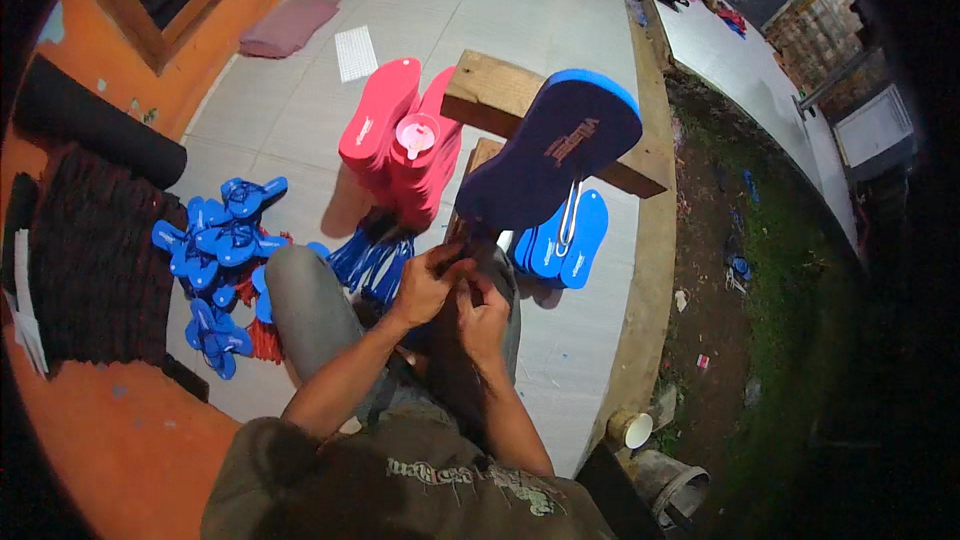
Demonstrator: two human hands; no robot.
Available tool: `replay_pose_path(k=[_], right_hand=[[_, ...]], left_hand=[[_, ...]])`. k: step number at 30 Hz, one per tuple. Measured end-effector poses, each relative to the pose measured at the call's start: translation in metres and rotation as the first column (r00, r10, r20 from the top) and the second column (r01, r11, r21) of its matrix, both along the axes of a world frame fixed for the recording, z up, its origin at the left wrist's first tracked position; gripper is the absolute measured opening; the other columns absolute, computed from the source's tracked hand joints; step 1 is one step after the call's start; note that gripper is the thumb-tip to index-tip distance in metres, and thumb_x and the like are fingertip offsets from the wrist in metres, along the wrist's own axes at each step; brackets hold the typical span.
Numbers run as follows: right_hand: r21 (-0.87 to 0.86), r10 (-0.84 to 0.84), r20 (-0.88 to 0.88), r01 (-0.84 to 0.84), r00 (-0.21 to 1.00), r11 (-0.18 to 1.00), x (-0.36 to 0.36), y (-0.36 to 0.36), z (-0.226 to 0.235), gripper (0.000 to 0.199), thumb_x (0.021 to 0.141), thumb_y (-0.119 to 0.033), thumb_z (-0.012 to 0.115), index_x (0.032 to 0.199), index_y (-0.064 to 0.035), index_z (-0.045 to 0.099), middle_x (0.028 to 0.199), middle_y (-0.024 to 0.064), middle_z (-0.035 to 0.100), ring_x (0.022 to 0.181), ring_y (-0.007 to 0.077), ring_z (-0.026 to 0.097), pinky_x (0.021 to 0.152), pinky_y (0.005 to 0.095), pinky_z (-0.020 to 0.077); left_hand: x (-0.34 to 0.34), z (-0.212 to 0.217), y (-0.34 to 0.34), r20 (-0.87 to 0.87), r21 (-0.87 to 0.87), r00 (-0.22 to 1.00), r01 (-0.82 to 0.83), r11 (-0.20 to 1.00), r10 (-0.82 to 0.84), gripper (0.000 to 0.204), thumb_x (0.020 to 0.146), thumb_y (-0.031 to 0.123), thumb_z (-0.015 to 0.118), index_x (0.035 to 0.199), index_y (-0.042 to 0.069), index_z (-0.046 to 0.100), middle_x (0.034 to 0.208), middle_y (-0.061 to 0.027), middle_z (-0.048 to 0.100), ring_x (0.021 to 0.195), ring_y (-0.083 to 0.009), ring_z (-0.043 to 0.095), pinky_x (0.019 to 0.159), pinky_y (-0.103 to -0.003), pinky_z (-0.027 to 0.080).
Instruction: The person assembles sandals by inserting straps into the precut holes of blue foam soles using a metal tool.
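Observation:
Directly in front of me, a dark blue flip-flop sole (545,155) with a brighter blue edge stands tilted against a wooden crossbar stand (500,95). Just below the sole's near end, my left hand (428,285) and my right hand (482,318) are close together, fingers pinched. Whatever they grip is dark and small, and I cannot make it out. A bent metal wire loop (569,215) shows below the sole's right edge. Blue straps (372,265) lie bundled by my left knee. Behind the stand on the right is a stack of blue soles (565,240).
Pink soles (380,120) stand in tall stacks, with a small pink cup (416,136) on them. Finished blue flip-flops (225,240) are heaped left, beside a dark rolled sheet (100,125). A white sheet (355,54) and folded cloth (288,26) lie farther off. Buckets (675,485) stand right.

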State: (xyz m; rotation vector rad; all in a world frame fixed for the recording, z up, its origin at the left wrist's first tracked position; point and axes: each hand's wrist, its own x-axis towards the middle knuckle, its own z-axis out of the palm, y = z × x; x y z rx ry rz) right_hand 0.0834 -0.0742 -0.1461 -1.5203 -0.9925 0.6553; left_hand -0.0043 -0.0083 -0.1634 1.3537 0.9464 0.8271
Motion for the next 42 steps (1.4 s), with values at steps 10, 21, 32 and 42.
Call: replay_pose_path(k=[10, 21, 32, 42], right_hand=[[-0.352, 0.087, -0.121, -0.124, 0.989, 0.928, 0.025, -0.078, 0.012, 0.015, 0.082, -0.008, 0.053, 0.094, -0.0009, 0.058, 0.073, 0.0058, 0.058, 0.063, 0.0101, 0.053, 0.058, 0.0227, 0.0437], [0.383, -0.128, -0.72, 0.545, 0.682, 0.745, 0.067, -0.032, 0.075, 0.015, 0.086, -0.013, 0.05, 0.094, 0.0008, 0.05, 0.078, 0.0057, 0.049, 0.064, 0.0149, 0.049, 0.064, 0.0288, 0.0461], [0.199, 0.1, -0.172, -0.065, 0.98, 0.978, 0.069, 0.014, 0.116, 0.035, 0.091, -0.021, 0.042, 0.112, 0.0073, 0.044, 0.088, 0.0138, 0.059, 0.079, 0.0181, 0.058, 0.077, 0.0304, 0.0462], [0.146, -0.108, -0.148, 0.13, 0.983, 0.981, 0.059, 0.03, 0.084, 0.028, 0.089, -0.015, 0.048, 0.109, 0.0046, 0.052, 0.085, 0.0088, 0.062, 0.07, 0.0116, 0.056, 0.06, 0.023, 0.0445]], left_hand=[[-0.047, 0.04, -0.026, -0.284, -0.021, 0.907, 0.319, 0.948, -0.312, 0.021, 0.085, 0.017, 0.052, 0.092, -0.002, 0.059, 0.07, -0.0049, 0.057, 0.062, -0.0104, 0.052, 0.057, -0.024, 0.043], [-0.036, 0.117, 0.064, 0.586, -0.11, 0.786, -0.163, 0.981, 0.196, 0.023, 0.087, 0.024, 0.051, 0.077, 0.003, 0.048, 0.067, -0.0017, 0.044, 0.06, -0.0114, 0.043, 0.058, -0.024, 0.038], [0.086, 0.188, 0.072, 0.213, 0.684, 0.977, -0.167, 0.71, 0.025, 0.03, 0.088, 0.03, 0.047, 0.096, 0.001, 0.044, 0.082, -0.0114, 0.052, 0.073, -0.0227, 0.055, 0.062, -0.031, 0.045], [0.083, 0.201, 0.088, 0.119, 0.536, 0.971, 0.114, 0.837, -0.208, 0.045, 0.077, 0.044, 0.06, 0.089, 0.001, 0.055, 0.076, -0.0054, 0.059, 0.071, -0.0089, 0.055, 0.063, -0.023, 0.046]])
